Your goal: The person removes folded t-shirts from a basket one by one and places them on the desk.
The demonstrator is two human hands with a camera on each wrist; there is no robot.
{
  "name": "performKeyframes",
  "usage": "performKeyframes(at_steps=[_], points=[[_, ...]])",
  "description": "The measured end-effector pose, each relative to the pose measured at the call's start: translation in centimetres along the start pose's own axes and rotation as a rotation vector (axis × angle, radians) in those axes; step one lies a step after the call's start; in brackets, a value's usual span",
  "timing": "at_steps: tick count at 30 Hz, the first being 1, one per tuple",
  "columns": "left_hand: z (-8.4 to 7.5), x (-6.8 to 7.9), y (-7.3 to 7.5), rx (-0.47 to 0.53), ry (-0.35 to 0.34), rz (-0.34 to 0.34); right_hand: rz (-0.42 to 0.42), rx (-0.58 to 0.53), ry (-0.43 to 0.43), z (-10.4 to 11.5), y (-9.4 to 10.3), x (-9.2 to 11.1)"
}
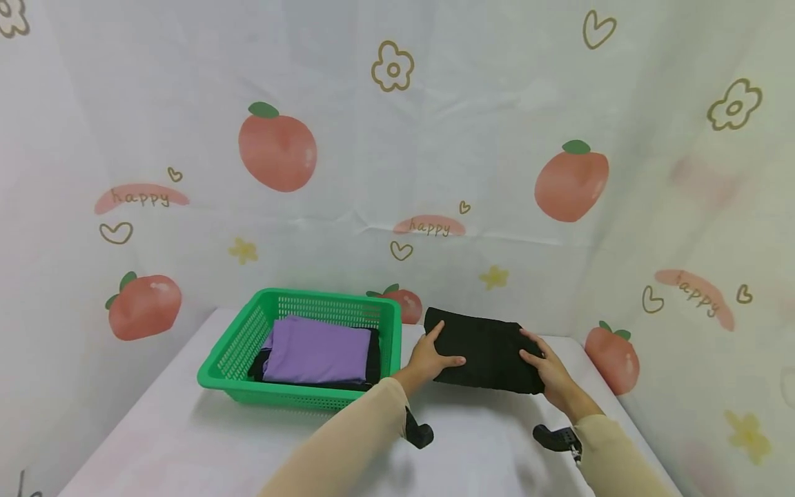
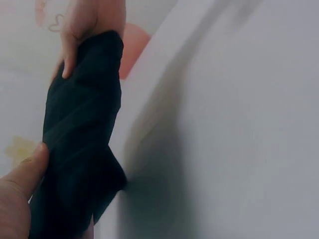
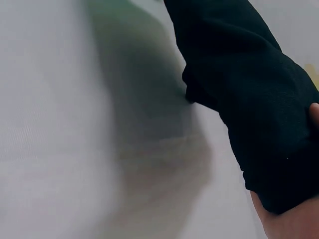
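Observation:
Between both hands is a folded black garment (image 1: 481,353), raised over the right side of the white table (image 1: 472,449). My left hand (image 1: 428,359) grips its left end, thumb and a finger lying across the face nearest me. The opposite end is held by my right hand (image 1: 551,369), its thumb and fingers around the edge. In the left wrist view the garment (image 2: 82,114) appears as a thick bundle with a loose flap at its lower side. The right wrist view shows the same black fabric (image 3: 249,84) above the table, and most of the right hand is out of frame there.
To the left of my hands stands a green plastic basket (image 1: 292,398). Inside it a folded purple garment (image 1: 319,352) lies on top of black cloth (image 1: 374,355). A white curtain (image 1: 348,186) printed with fruit and flowers hangs behind and beside the table.

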State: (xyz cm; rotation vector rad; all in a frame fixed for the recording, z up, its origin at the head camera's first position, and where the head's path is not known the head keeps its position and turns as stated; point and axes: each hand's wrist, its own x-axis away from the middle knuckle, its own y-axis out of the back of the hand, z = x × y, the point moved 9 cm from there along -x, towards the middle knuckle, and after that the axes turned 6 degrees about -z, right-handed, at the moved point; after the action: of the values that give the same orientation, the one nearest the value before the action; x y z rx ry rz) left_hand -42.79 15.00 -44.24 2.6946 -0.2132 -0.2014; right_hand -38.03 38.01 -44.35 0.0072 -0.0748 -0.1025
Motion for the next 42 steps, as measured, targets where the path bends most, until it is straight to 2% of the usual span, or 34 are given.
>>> performKeyframes(at_steps=[4, 10, 17, 23, 29, 33, 36, 39, 42], points=[[0.7, 0.3, -0.9, 0.036, 0.023, -0.016, -0.029, 0.033, 0.002, -1.2, 0.5, -0.3], [1.3, 0.3, -1.7, 0.032, 0.051, -0.066, -0.065, 0.081, 0.017, -2.6, 0.9, -0.7], [2.5, 0.7, -2.8, 0.056, 0.088, -0.07, -0.122, 0.133, 0.007, -4.3, 1.5, -0.9], [3.4, 1.0, -2.9, 0.017, 0.078, -0.1, -0.144, 0.16, -0.016, -5.4, 1.9, -1.2], [4.5, 1.1, -2.9, -0.013, 0.064, -0.126, -0.177, 0.262, -0.027, -5.9, 2.0, -1.4], [4.9, 1.2, -2.8, -0.033, 0.074, -0.137, -0.185, 0.373, -0.007, -5.8, 1.9, -1.2], [4.6, 1.2, -2.7, -0.04, 0.072, -0.14, -0.212, 0.521, 0.062, -4.9, 2.2, -1.0], [3.7, 1.6, -2.5, -0.027, 0.077, -0.156, -0.317, 0.676, 0.148, -3.3, 3.1, -0.5], [2.4, 2.4, -1.9, 0.003, 0.095, -0.187, -0.466, 0.733, 0.23, -1.2, 3.5, 0.4]])
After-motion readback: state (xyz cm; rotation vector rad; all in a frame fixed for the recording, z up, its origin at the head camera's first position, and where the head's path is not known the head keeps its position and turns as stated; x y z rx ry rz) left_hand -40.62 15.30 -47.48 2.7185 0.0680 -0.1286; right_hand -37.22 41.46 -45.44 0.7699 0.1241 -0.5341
